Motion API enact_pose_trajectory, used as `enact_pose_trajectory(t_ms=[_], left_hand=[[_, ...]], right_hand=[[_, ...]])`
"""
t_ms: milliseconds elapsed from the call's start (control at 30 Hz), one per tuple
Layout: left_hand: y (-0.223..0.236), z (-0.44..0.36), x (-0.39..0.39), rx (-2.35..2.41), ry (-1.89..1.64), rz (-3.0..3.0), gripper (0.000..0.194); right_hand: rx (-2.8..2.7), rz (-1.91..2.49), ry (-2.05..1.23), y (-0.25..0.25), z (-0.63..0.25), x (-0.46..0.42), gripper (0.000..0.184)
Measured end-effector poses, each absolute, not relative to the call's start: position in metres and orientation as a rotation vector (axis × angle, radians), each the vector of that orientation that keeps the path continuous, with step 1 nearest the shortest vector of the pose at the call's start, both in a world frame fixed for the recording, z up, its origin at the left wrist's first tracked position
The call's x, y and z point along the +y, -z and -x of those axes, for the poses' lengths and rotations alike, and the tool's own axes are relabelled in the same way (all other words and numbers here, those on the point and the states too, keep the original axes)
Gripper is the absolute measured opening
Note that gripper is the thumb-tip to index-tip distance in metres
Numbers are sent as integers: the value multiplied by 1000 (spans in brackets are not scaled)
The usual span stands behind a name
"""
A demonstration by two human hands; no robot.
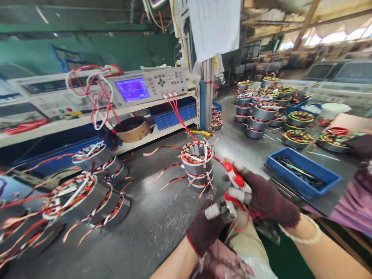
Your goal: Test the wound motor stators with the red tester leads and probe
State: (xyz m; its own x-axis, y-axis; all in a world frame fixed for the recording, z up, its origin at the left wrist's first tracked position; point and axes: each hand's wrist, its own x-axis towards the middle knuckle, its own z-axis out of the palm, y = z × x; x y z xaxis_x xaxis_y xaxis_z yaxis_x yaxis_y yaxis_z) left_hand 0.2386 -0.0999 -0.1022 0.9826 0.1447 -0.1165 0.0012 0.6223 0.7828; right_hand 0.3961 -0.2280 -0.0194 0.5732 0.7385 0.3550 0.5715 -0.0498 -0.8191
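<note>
Two gloved hands working at a red wire (240,223) now: your right hand (266,199) has its fingers (238,195) closed narrow round red-handled pliers (234,177), your left hand (204,230) grips their metal head (223,205), and the wound stator (197,166) stands upright just past your fingertips.

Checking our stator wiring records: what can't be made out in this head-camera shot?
Head view:
- Head of the red-handled tool: partly hidden by the left hand and right hand.
- Tools in the blue tray: too small to identify.
- Tester screen readings: too small.
- Dark glove: cut off by the right edge.
</note>
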Motion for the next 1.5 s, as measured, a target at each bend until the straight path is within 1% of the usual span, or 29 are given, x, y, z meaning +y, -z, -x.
enact_pose_trajectory(t_ms=[67,133,200,267,300,433,533,600,700,767,833,867,933,1033,1167,1333,1500], left_hand=[[105,-229,-105,225,-190,-755,54],[105,-217,-110,280,-225,-628,48],[100,-205,-113,328,-196,-613,42],[94,-197,-114,354,-149,-664,34],[90,-193,-113,354,-134,-694,32],[72,-183,-99,279,-195,-811,34],[57,-175,-80,299,-364,-900,30],[48,-168,-66,348,-474,-947,29],[36,-161,-46,382,-557,-950,36],[29,-164,-33,388,-558,-965,44],[20,-173,-18,424,-556,-988,55],[16,-179,-11,451,-561,-990,57],[10,-190,4,480,-593,-988,59],[6,-196,18,444,-650,-1041,57],[7,-187,19,427,-690,-1095,46],[3,-184,13,423,-696,-1080,48],[-2,-187,11,463,-687,-1067,52]], right_hand=[[-1076,1886,-22,8,-415,-213,66],[-1033,2140,99,-3,-436,-200,69],[-1031,2367,132,-14,-451,-188,61],[-1093,2496,117,-24,-459,-175,52],[-1122,2530,112,-29,-460,-169,50],[-1137,2583,94,-43,-462,-147,53],[-1174,2529,96,-45,-459,-151,63],[-1201,2438,263,-41,-449,-164,65],[-1258,2168,638,-37,-418,-189,49],[-1406,1978,769,-38,-393,-198,40],[-1589,1896,835,-43,-370,-194,40],[-1650,1900,882,-46,-361,-188,42],[-1720,1921,998,-52,-351,-172,43],[-1825,1849,1164,-58,-349,-149,38],[-1963,1738,1209,-57,-352,-141,33],[-1931,1709,1232,-53,-351,-143,35],[-1889,1683,1274,-52,-349,-140,34]])
